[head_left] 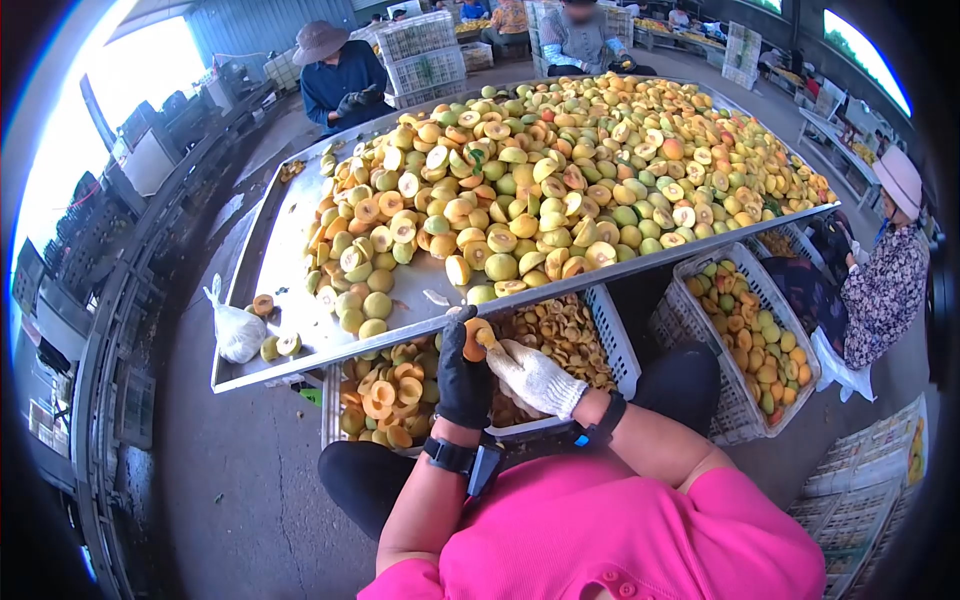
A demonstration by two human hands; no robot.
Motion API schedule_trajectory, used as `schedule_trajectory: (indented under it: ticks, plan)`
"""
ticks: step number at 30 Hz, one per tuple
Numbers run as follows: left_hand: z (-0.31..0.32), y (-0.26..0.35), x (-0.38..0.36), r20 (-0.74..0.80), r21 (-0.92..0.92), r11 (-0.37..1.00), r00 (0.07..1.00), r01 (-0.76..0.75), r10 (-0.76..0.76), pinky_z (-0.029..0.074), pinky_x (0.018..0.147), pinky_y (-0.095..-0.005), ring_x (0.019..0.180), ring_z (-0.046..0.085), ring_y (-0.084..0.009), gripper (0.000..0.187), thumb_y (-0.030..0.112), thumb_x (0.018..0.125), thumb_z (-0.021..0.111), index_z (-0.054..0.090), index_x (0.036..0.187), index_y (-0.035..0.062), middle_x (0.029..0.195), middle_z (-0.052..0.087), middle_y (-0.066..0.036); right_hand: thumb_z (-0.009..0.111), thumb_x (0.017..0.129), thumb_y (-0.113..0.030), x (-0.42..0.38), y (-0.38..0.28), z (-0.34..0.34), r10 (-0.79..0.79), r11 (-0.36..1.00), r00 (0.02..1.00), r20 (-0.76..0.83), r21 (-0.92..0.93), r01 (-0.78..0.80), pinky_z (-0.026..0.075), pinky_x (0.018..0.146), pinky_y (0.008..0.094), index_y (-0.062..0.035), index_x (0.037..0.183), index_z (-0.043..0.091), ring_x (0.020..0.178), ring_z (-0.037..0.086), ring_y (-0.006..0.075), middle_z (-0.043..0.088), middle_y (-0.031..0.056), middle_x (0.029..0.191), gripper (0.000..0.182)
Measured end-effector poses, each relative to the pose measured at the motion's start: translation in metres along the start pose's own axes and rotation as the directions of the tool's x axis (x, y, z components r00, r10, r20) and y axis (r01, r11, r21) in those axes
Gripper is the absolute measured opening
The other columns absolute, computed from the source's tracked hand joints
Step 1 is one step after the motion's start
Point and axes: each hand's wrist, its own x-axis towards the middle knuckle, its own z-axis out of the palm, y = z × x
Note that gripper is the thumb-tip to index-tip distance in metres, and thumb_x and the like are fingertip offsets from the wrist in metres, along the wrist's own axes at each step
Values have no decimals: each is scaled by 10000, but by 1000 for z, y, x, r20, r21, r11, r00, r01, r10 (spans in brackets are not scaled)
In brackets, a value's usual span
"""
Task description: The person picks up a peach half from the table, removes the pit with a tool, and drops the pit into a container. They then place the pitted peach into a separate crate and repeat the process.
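Partly hidden, fruit (476, 338) (orange) between both hands.

**Fruit-processing shed, mid-shift**

A large open-sided packing shed with concrete floor and corrugated wall. At centre, a long metal sorting table (290, 250) heaped with green-yellow fruit (560, 170), whole and halved. Beneath its edge, white plastic crates (620, 345) of pitted halves and another crate (790, 330) of whole fruit. Around the table, seated workers in sun hats (320, 40) and gloves. Stacked empty crates (425, 50) at the far end, more tables and crates beyond, daylight through the open sides.
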Motion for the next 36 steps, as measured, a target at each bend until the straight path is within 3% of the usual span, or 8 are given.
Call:
schedule_trajectory:
  ticks: [6, 14, 18, 23, 25, 28, 31, 36]
  plan:
    - [-1, -6, -4, -37, 38, 988, 988, -151, 153, 489, 968, -357, 1047, 605, -226, 370, 300, 1025, 518, 571, 1267, 25, 1137, 629, -98, 482, 1027, -162, 18, -37, -15, 534, 606, 784, 315, 504, -615, 526, 722, 454, -3, 1233, 560, 831, 619, 417, 590, 250, 977, 272]
    - [-6, 3, -7, 402, 769, 301, 793, -564, 458, 484, 885, -311, 934, 589, -212, 200, 49, 913, 589, 569, 1108, 7, 1034, 604, -71, 462, 1045, -248, 0, -2, 14, -184, 983, 982, -38, -22, 183, 521, 664, 436, -7, 1147, 550, 769, 620, 366, 592, 206, 926, 277]
    - [-4, 14, -11, 541, 814, -2, 757, -581, 368, 494, 890, -310, 934, 602, -206, 256, -26, 915, 577, 565, 1170, -3, 1069, 610, -81, 490, 1044, -364, 7, -27, -2, 490, 578, 797, 354, 552, -601, 513, 619, 401, -45, 1123, 549, 652, 600, 278, 550, 106, 705, 334]
    - [14, 6, -17, 158, 122, 978, 976, -169, 149, 470, 990, -328, 1077, 586, -204, 378, 47, 983, 548, 502, 1359, 31, 1194, 593, -96, 511, 1032, -423, 17, -34, -37, 536, 132, 564, 628, 597, -791, 517, 631, 378, -52, 1076, 574, 645, 603, 234, 532, 64, 651, 379]
    - [5, 4, -15, 155, -6, 997, 985, -78, 78, 458, 1026, -347, 1123, 573, -207, 393, 129, 1015, 531, 481, 1395, 42, 1242, 581, -100, 509, 1036, -381, 11, -22, -23, 529, 539, 756, 385, 536, -650, 528, 667, 416, -45, 1057, 582, 720, 645, 295, 609, 120, 749, 344]
    - [-5, 4, -13, 150, 112, 989, 985, -100, 82, 444, 1057, -374, 1156, 561, -216, 408, 260, 1050, 490, 477, 1405, 57, 1287, 570, -99, 562, 981, -175, 5, 4, -7, -286, 941, 951, -113, -220, 257, 517, 561, 390, -32, 1086, 597, 668, 627, 289, 595, 145, 895, 180]
    - [-11, 4, -10, 136, -36, 999, 991, 16, -11, 440, 1066, -381, 1168, 563, -223, 448, 349, 1063, 464, 478, 1410, 66, 1300, 572, -92, 498, 1032, -321, 6, -7, -19, 137, 980, 980, 142, 124, -155, 499, 739, 505, -16, 1078, 558, 888, 631, 449, 633, 245, 923, 314]
    - [-12, 1, -9, 63, 14, 999, 997, 35, -36, 431, 1076, -374, 1199, 551, -219, 484, 385, 1052, 486, 477, 1410, 58, 1294, 576, -84, 487, 1033, -337, 8, -7, -19, 148, 978, 967, 207, 114, -175, 487, 744, 537, -20, 1084, 542, 900, 621, 474, 633, 269, 932, 325]
